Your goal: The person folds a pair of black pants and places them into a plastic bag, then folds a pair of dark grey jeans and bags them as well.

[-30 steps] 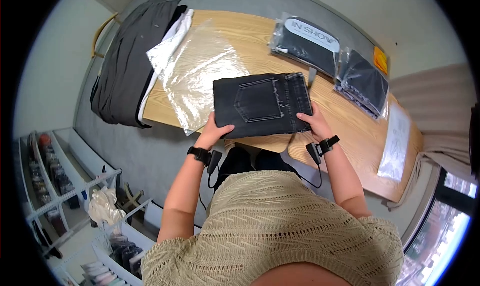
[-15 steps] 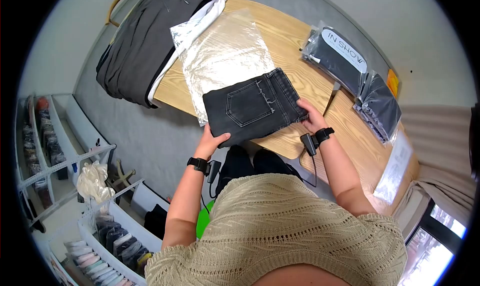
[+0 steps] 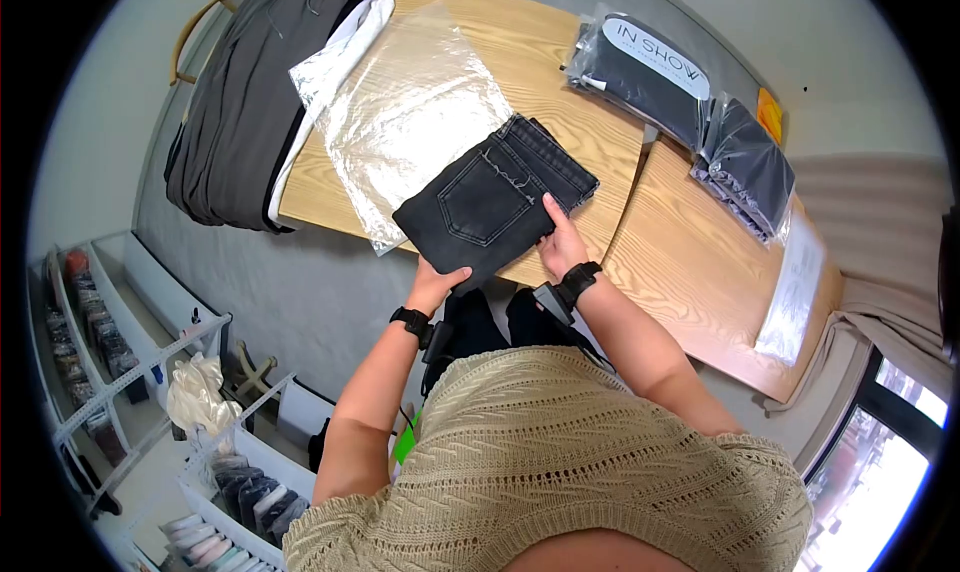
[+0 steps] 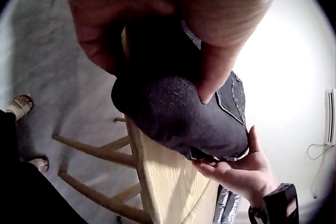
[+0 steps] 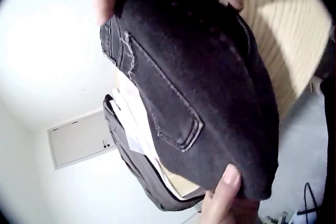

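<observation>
A folded pair of black jeans [image 3: 490, 197], back pocket facing up, is held at the table's near edge. My left hand [image 3: 436, 284] grips its near left corner, thumb on top and fingers beneath. On the right side my right hand [image 3: 562, 244] holds the near edge below the waistband, thumb over the denim. In the left wrist view the thick folded side of the jeans [image 4: 173, 108] sits between thumb and fingers. The right wrist view shows the frayed pocket of the jeans [image 5: 168, 98]. Beyond them a clear plastic bag [image 3: 400, 122] lies flat.
Grey and white garments [image 3: 240, 102] are piled at the table's left. Bagged dark clothes [image 3: 650, 82] and another bagged garment [image 3: 745, 167] lie at the back right, with a flat plastic packet [image 3: 795, 292] at the right edge. White shelving [image 3: 130, 372] stands lower left.
The jeans have tilted, with the waistband end turned away from me toward the upper right. My right hand has shifted left along their near edge; the left hand keeps its corner.
</observation>
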The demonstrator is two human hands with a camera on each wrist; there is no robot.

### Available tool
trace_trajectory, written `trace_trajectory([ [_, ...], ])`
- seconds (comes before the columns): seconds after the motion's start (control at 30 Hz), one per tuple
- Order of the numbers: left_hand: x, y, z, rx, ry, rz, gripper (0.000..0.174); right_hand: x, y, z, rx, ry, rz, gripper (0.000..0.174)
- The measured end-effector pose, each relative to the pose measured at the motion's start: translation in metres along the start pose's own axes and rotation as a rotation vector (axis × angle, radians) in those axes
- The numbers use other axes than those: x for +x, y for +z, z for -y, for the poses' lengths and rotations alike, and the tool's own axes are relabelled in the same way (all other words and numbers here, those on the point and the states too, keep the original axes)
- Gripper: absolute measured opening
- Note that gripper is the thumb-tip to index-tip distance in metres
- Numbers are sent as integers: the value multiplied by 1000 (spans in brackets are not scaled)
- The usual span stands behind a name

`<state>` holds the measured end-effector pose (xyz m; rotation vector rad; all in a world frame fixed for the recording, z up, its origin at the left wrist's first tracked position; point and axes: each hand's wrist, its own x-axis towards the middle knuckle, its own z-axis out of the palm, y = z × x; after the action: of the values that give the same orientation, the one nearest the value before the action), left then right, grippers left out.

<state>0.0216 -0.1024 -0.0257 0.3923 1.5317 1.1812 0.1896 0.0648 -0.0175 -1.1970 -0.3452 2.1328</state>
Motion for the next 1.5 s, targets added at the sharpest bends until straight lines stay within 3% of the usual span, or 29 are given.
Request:
trace_trajectory([
  [0.13,-1,1,3,-35,28,29,80,-7,15,1,125,-9,-70,47],
  [0.27,-3,13,10,11,38,2,79,0,6,8,234,42,14,43],
  [0.33,-3,21,17,-17,73,20,80,0,4,19,171,-27,51,42],
  [0.37,-5,21,9,177,-55,28,70,0,2,26,119,-94,62,42],
  [0.4,-2,16,17,171,-58,20,70,-5,3,38,83,-147,76,42],
  [0.47,6,2,28,190,65,136,42,-9,-1,61,-32,-299,76,43],
  [0.5,-5,-2,-1,386,197,27,22,-13,-3,75,-75,-345,92,45],
  [0.53,-1,-15,-7,424,247,-14,17,-20,-6,90,-117,-391,108,47],
  [0.6,3,-38,-24,977,428,-189,19,-48,4,120,-256,-509,180,51],
  [0.67,10,-48,-38,1249,593,-289,25,-65,4,144,-386,-615,262,55],
  [0.83,40,-66,-20,1433,681,-189,21,-91,-3,164,-453,-466,296,63],
  [1.03,49,-63,-22,1478,580,-139,15,-90,-6,140,-451,-258,362,63],
  [1.13,43,-50,-46,1373,638,-82,18,-91,7,123,-501,-114,385,62],
  [1.23,48,-46,-50,1294,549,-50,19,-92,17,112,-484,-29,419,64],
  [1.3,58,-49,-43,1088,484,-26,15,-90,13,109,-488,-18,428,64],
  [1.5,65,-56,-32,986,411,-1,15,-93,5,115,-469,-42,408,63],
])
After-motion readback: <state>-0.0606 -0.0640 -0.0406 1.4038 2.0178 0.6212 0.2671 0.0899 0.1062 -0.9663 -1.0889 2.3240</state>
